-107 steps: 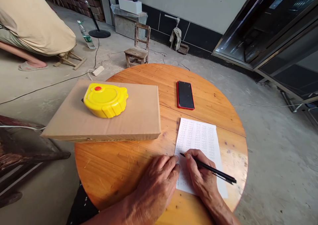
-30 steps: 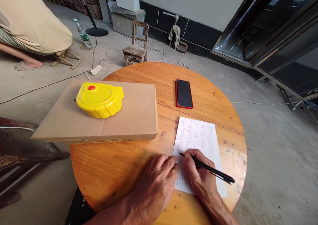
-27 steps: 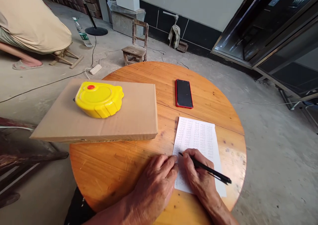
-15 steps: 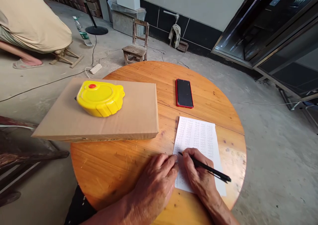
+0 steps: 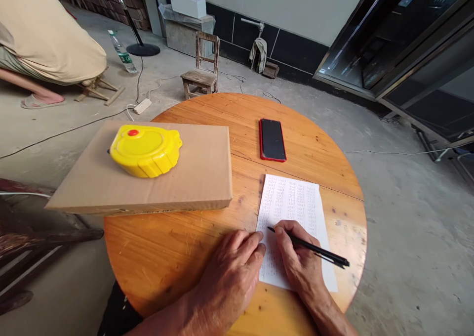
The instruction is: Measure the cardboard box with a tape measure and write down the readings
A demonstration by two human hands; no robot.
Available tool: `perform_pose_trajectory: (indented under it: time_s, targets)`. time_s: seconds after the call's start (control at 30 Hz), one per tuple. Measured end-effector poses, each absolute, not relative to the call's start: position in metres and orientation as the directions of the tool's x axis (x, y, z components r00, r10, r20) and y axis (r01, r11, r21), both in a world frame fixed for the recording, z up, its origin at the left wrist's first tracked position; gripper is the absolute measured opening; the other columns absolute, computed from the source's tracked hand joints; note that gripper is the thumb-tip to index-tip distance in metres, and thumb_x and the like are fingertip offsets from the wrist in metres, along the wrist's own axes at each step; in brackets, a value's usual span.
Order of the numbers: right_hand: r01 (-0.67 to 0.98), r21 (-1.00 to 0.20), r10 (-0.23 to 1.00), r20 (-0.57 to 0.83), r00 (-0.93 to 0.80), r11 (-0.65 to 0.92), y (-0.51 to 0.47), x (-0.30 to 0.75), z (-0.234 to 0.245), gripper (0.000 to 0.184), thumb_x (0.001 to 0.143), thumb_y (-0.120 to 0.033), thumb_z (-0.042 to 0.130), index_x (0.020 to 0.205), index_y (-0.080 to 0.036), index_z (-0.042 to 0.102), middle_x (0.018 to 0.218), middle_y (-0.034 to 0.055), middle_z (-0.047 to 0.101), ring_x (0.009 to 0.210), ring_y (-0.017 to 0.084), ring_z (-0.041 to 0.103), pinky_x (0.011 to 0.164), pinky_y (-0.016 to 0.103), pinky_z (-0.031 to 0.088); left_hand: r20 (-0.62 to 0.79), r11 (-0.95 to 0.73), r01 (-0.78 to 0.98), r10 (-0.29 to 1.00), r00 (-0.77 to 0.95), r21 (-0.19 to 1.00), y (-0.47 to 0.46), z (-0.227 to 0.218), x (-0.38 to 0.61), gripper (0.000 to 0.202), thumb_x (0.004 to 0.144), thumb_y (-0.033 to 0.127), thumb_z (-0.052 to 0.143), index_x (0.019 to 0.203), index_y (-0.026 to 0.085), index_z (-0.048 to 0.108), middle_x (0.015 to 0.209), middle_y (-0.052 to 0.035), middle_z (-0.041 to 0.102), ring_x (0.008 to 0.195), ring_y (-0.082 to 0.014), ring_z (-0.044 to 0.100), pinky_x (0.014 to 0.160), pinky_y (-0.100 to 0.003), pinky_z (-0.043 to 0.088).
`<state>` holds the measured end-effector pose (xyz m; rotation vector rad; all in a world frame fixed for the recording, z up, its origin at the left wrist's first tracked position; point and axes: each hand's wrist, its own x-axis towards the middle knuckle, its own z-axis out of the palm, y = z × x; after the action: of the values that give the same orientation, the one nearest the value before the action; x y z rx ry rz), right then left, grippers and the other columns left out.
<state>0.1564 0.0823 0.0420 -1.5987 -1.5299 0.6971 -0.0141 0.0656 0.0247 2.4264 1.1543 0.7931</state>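
Note:
A black pen (image 5: pixel 326 254) is pinched in my right hand (image 5: pixel 304 264), its tip touching a white sheet of paper (image 5: pixel 292 202). Columns of small handwritten characters run down the sheet; my right hand covers part of them. My left hand (image 5: pixel 231 272) lies with its fingers resting on the sheet's left edge and holds nothing. Both hands rest over a round wooden table (image 5: pixel 163 257).
Left on the table is a flat cardboard box (image 5: pixel 200 178) carrying a yellow case with a red button (image 5: pixel 148 150). Beyond the paper lies a phone in a red case (image 5: pixel 273 139). A small wooden chair (image 5: pixel 202 76) stands behind; a person's leg (image 5: pixel 37 86) shows at left.
The pen tip has shifted slightly right on the paper, and the pen's rear end has swung a little right and up. My left hand stays on the sheet's edge.

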Motion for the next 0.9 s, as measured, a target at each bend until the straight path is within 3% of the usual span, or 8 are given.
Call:
perform_pose_trajectory:
  time_s: [0.2,0.47,0.73,0.9]
  targets:
    - [0.598,-0.798,0.986,0.152,0.075,0.077,0.0834,0.1559,0.0432,0.024,0.093,-0.03,0.055,0.074,-0.019,0.062,0.054,-0.005,0.053,0.045,0.01,0.044,0.043,0.02,0.036,0.32,-0.608,0.604,0.79,0.522,0.516,0.0655,0.0235,-0.0142,0.03,0.088,0.004,0.052,0.115,0.011,0.063,0.124,-0.011,0.066,0.1,-0.0265,0.057,0.087,-0.043,0.056]
    - [0.661,-0.737,0.975,0.221,0.037,0.142,0.0847,0.1556,0.0457,0.023,0.093,-0.028,0.054,0.073,-0.018,0.062,0.054,-0.005,0.054,0.046,0.01,0.047,0.046,0.02,0.04,0.31,-0.603,0.609,0.794,0.524,0.516,0.0637,0.0204,-0.0154,0.03,0.089,0.004,0.053,0.116,0.012,0.063,0.126,-0.0101,0.065,0.102,-0.0262,0.056,0.088,-0.043,0.056]
    - [0.634,-0.763,0.981,0.19,0.04,0.122,0.0839,0.156,0.0467,0.025,0.092,-0.03,0.054,0.071,-0.018,0.061,0.054,-0.0042,0.054,0.046,0.011,0.047,0.045,0.021,0.04,0.317,-0.604,0.608,0.794,0.519,0.516,0.0654,0.0242,-0.015,0.03,0.089,0.004,0.051,0.115,0.012,0.063,0.123,-0.0101,0.066,0.1,-0.0261,0.058,0.086,-0.043,0.057]
    - [0.524,-0.852,0.993,0.076,0.092,0.017,0.0814,0.1597,0.0407,0.025,0.092,-0.035,0.057,0.073,-0.019,0.063,0.054,-0.0043,0.054,0.047,0.012,0.046,0.045,0.022,0.039,0.332,-0.609,0.597,0.79,0.516,0.522,0.0653,0.0249,-0.0148,0.029,0.089,0.004,0.05,0.115,0.011,0.063,0.123,-0.0106,0.066,0.1,-0.026,0.058,0.086,-0.044,0.057]
